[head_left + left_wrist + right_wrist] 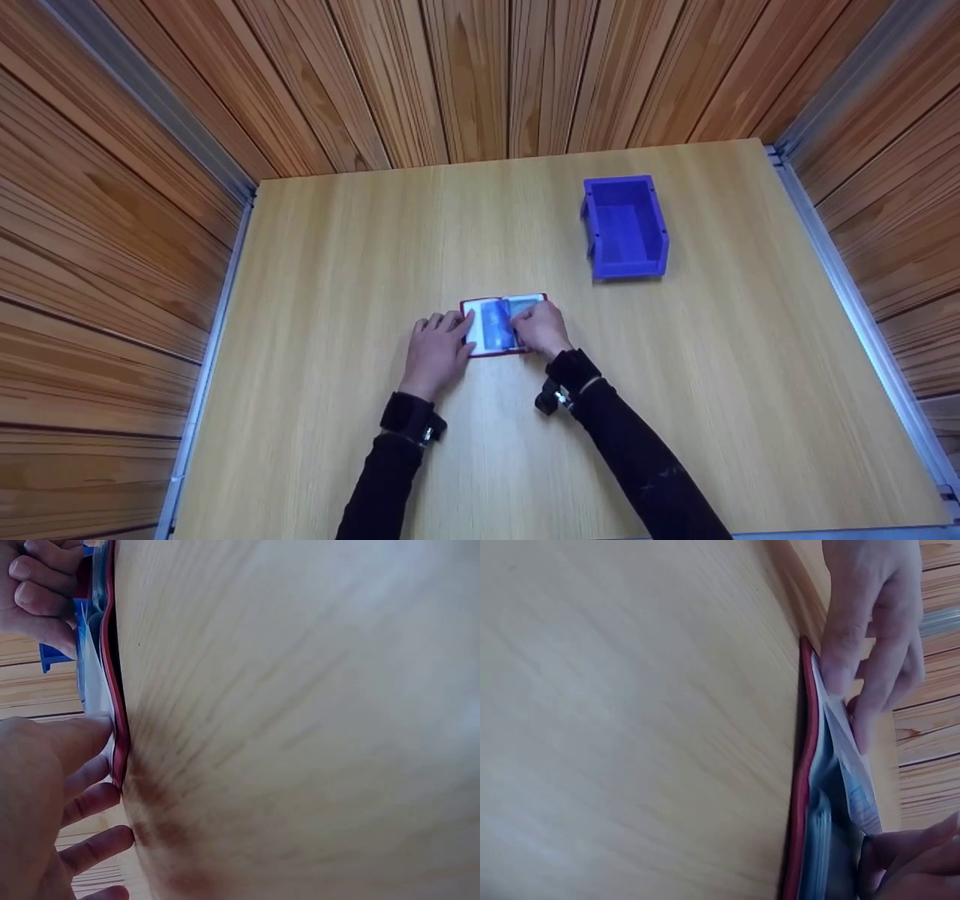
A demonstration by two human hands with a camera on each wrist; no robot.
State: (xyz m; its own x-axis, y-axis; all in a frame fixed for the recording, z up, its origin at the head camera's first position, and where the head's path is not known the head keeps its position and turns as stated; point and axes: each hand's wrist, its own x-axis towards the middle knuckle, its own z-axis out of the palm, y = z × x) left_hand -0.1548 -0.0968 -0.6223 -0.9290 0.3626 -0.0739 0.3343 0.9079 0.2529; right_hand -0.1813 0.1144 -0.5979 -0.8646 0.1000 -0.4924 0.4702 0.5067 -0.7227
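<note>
left hand [437,354] loosely spread, steadying red booklet [478,330] between the 2 | right hand [543,328] curled, pinching blue sheet [496,324] | mid sheet-handling imo | next move prob needs gentle guiding, booklet flat

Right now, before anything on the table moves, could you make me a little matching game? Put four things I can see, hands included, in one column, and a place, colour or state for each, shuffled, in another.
Things:
1. Bin
2. Booklet
3. Left hand
4. Right hand

Descriptions:
A. Red-edged, lying open
B. Fingers curled, at the booklet's right side
C. Blue-purple, touched by neither hand
D. At the booklet's left edge

Pairs: 1-C, 2-A, 3-D, 4-B
</note>
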